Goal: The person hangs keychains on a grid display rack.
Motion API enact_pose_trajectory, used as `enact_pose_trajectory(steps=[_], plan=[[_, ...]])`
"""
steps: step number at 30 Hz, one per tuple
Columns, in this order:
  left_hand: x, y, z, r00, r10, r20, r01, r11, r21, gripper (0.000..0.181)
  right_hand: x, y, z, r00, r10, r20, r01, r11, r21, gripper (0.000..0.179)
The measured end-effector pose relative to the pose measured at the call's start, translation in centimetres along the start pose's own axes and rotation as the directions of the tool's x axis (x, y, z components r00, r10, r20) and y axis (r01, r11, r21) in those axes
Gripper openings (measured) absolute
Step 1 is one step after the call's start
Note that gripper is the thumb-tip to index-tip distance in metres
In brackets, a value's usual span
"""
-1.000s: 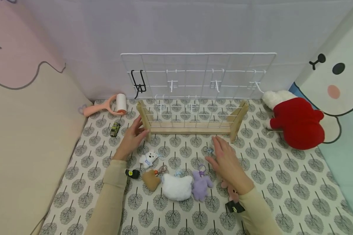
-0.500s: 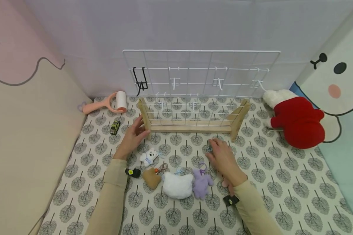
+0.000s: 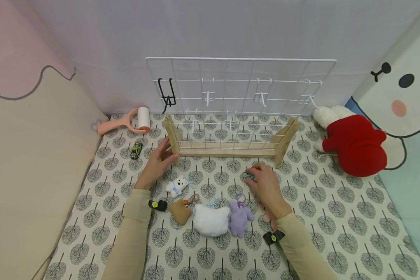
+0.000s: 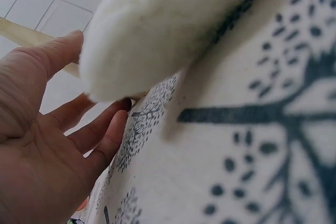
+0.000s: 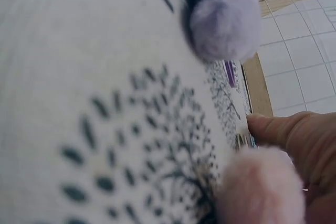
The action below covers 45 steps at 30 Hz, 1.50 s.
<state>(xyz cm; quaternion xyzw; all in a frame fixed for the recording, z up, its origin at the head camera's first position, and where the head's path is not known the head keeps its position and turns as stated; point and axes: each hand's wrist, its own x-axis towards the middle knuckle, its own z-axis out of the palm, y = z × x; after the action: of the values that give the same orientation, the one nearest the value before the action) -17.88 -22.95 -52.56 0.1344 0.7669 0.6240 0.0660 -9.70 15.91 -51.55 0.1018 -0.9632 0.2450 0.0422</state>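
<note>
Head view: left hand (image 3: 157, 159) spread against the stand (image 3: 227, 153), right hand (image 3: 266, 189) part-hiding a bluish trinket (image 3: 249, 177), whether pinched I cannot tell.

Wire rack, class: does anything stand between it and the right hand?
Nothing visible does: in the head view, only patterned cloth shows between the right hand and the wire rack's wooden base.

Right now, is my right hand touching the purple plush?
Apart. The head view shows a strip of patterned tablecloth between your right hand and the purple plush.
</note>
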Motion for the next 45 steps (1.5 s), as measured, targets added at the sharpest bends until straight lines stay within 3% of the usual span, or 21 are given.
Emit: enact_pose_trajectory(steps=[12,22,33,42,45], plan=[[-0.1,0.3,0.0,1.0,0.0,-0.005,0.001,1.0,0.024,0.079,-0.1,0.6,0.7,0.986,-0.118,-0.115,0.116,0.993,-0.019,0.024],[-0.1,-0.1,0.2,1.0,-0.024,-0.005,0.024,1.0,0.003,0.081,-0.3,0.6,0.9,0.977,-0.108,-0.184,0.11,0.994,-0.003,0.01],[0.0,-0.1,0.0,0.999,-0.032,-0.007,0.032,0.999,0.007,0.079,-0.2,0.5,0.5,0.996,-0.018,-0.092,0.02,1.0,0.017,0.032],[0.1,0.0,-0.1,1.0,-0.012,-0.008,0.012,1.0,0.013,0.079,0.0,0.8,0.9,0.987,-0.098,-0.127,0.092,0.995,-0.049,0.021],[0.1,0.1,-0.1,1.0,-0.008,-0.004,0.008,1.0,0.013,0.08,0.0,0.9,1.0,0.985,-0.109,-0.132,0.102,0.993,-0.058,0.026]])
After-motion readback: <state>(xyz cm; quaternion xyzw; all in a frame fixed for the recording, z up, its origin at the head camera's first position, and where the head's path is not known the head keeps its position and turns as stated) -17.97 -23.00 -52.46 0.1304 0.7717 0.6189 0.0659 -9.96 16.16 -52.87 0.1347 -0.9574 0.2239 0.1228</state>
